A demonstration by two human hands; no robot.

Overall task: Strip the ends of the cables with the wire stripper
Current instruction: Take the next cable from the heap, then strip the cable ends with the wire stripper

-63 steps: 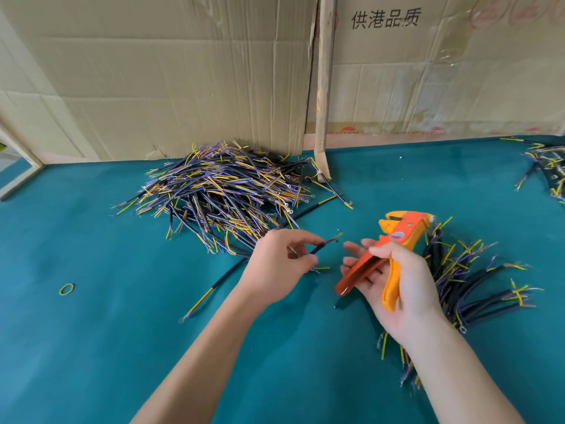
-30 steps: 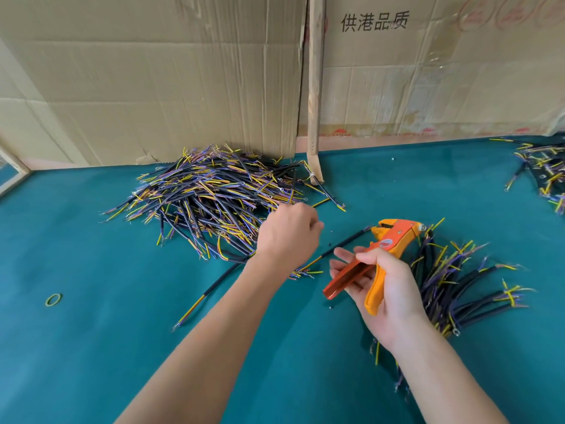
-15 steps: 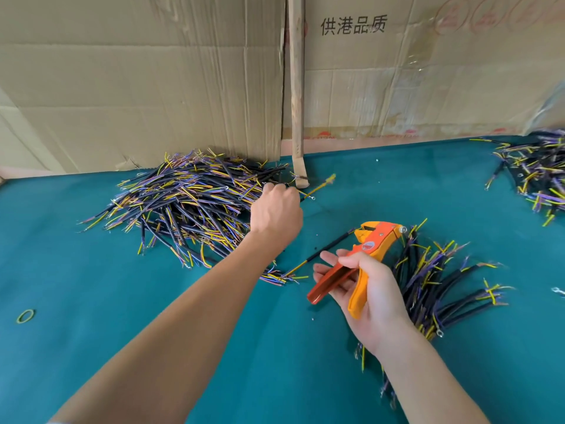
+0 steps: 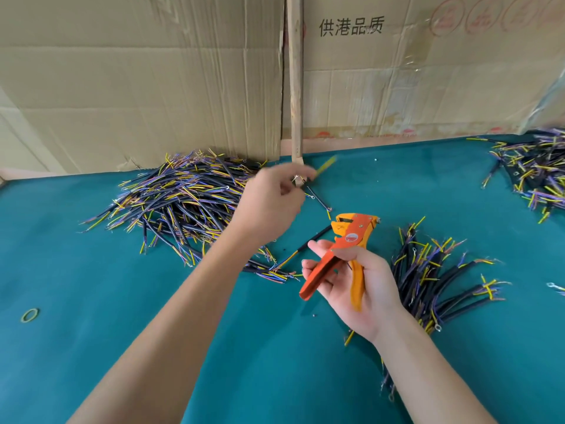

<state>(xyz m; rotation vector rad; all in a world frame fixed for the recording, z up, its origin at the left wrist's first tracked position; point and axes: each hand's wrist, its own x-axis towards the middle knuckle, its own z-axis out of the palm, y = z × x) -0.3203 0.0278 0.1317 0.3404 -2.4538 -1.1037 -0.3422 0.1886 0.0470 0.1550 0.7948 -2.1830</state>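
My left hand (image 4: 270, 203) is lifted over the right edge of the big pile of dark cables (image 4: 183, 203). It pinches one cable (image 4: 325, 165), whose yellow end sticks out to the right, blurred. My right hand (image 4: 363, 289) lies palm up and holds the orange wire stripper (image 4: 348, 240) by its handles, with the jaws pointing away from me. A single black cable (image 4: 308, 243) lies on the green table just left of the stripper. To the right of my right hand lies a smaller pile of cables (image 4: 437, 280).
Cardboard sheets (image 4: 137, 87) stand along the back of the green table (image 4: 91, 347), with a wooden stick (image 4: 296, 87) leaning between them. A third cable pile (image 4: 532, 172) is at the far right. A rubber band (image 4: 29, 315) lies at the left.
My left hand let go of its first cable, which now lies on the table, then reached up to the big pile's far right edge and lifted another cable. My right hand barely moved.
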